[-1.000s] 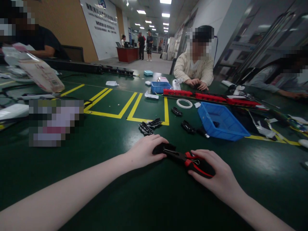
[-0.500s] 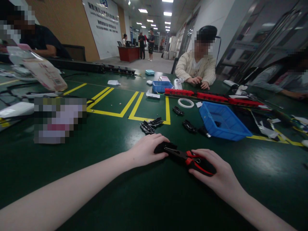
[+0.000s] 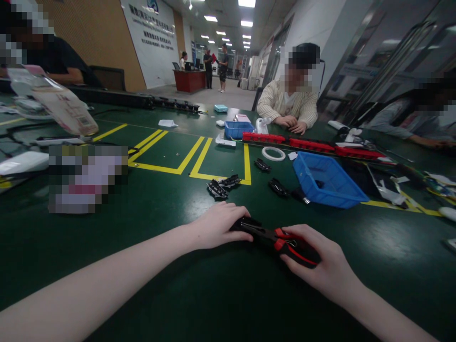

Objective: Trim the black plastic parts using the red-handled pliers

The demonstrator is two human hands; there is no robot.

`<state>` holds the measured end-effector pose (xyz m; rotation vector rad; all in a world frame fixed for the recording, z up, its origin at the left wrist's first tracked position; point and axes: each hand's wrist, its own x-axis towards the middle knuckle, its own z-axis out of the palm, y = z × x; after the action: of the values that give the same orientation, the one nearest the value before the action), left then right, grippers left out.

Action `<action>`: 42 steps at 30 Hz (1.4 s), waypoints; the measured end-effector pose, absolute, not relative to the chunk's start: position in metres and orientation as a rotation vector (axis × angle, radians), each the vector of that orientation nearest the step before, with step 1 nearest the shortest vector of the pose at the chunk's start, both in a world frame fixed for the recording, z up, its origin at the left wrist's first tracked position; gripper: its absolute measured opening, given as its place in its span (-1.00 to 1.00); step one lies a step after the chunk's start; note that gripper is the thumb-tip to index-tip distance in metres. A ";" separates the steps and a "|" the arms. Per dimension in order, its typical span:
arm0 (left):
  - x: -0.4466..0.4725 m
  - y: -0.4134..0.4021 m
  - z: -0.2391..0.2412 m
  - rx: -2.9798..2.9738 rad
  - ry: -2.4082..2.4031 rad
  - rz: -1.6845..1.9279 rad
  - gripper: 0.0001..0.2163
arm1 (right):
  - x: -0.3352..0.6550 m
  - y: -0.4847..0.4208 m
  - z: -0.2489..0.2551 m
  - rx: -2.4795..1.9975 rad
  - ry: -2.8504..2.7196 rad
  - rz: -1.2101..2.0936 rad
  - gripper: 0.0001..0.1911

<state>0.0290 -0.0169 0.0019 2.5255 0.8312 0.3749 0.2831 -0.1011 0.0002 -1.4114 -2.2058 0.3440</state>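
Note:
My left hand (image 3: 224, 225) grips a small black plastic part (image 3: 251, 221) just above the green table (image 3: 171, 294). My right hand (image 3: 320, 251) is wrapped around the red and black handles of long-nose pliers (image 3: 285, 242). The jaws of the pliers lie against the black part, by my left fingertips; whether they bite on it I cannot tell. Past my left hand lie black and silver pieces (image 3: 218, 188) in a small cluster. Two more black pieces, a nearer one (image 3: 278, 187) and a farther one (image 3: 262, 165), rest to the right of them.
A blue bin (image 3: 329, 183) stands at the right, with a white tape ring (image 3: 273, 153) beside it. Red strips (image 3: 309, 144) run behind, before a seated person (image 3: 288, 102). A smaller blue bin (image 3: 238, 128) and yellow tape lines (image 3: 204, 156) are farther off. A bottle (image 3: 67, 107) tilts at left.
The black part has tilted a little in my left hand, and the pliers have shifted slightly with it. Across the table, the seated person's hands have come a bit closer together.

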 end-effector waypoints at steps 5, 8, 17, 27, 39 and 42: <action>0.029 -0.018 0.004 2.526 0.797 0.358 -0.67 | 0.284 -0.104 -0.001 -1.371 -2.228 0.277 -0.63; 0.029 -0.017 0.004 2.514 0.811 0.373 -0.67 | 0.284 -0.104 -0.001 -1.387 -2.228 0.293 -0.62; 0.030 -0.016 0.004 2.470 0.835 0.389 -0.69 | 0.284 -0.106 0.000 -1.418 -2.186 0.300 -0.57; 0.030 -0.016 0.004 2.487 0.832 0.377 -0.68 | 0.284 -0.107 0.003 -1.467 -2.178 0.375 -0.63; 0.030 -0.018 0.006 2.494 0.828 0.365 -0.65 | 0.283 -0.106 0.004 -1.471 -2.116 0.396 -0.65; 0.030 -0.017 0.007 2.482 0.841 0.357 -0.64 | 0.286 -0.105 0.003 -1.457 -2.102 0.368 -0.64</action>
<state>0.0305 -0.0174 0.0069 2.4821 0.8412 0.3574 0.2857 -0.1050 0.0033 -1.4569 -2.1021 0.3681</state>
